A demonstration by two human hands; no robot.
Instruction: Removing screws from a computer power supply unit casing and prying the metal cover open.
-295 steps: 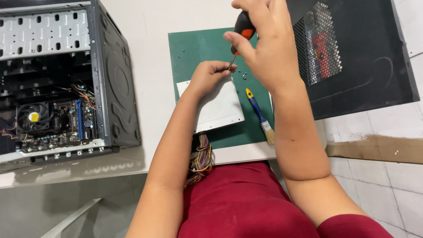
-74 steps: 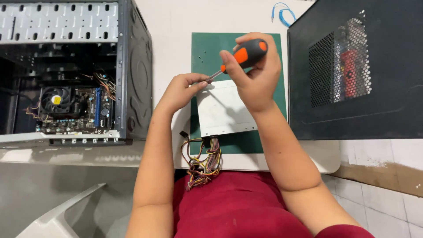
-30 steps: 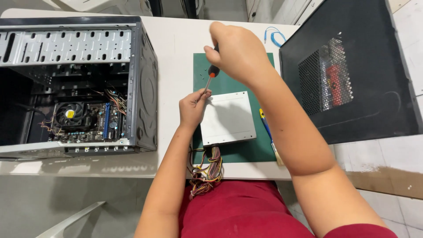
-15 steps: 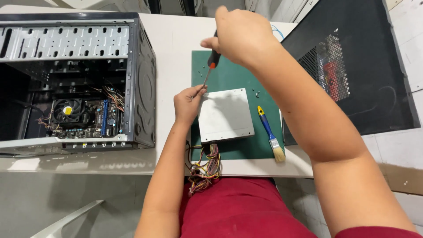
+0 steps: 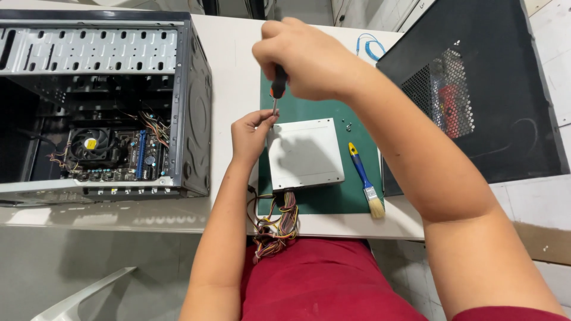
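Note:
A grey metal power supply box (image 5: 306,153) lies on a green cutting mat (image 5: 324,199), its bundle of coloured cables (image 5: 279,229) hanging over the table's front edge. My right hand (image 5: 306,59) grips a screwdriver (image 5: 277,88) with a black and orange handle, held upright with its tip at the box's far left corner. My left hand (image 5: 251,134) pinches at that same corner, its fingertips around the screwdriver's tip.
An open black computer case (image 5: 104,104) lies left of the mat, its motherboard and fan visible. A black side panel (image 5: 476,95) with a mesh vent lies to the right. A blue-handled brush (image 5: 364,180) and small screws (image 5: 348,124) rest on the mat. A blue cable (image 5: 370,47) lies behind.
The view has shifted slightly. My right hand has lowered the screwdriver towards the box's corner, and my left hand stays pinched at its tip.

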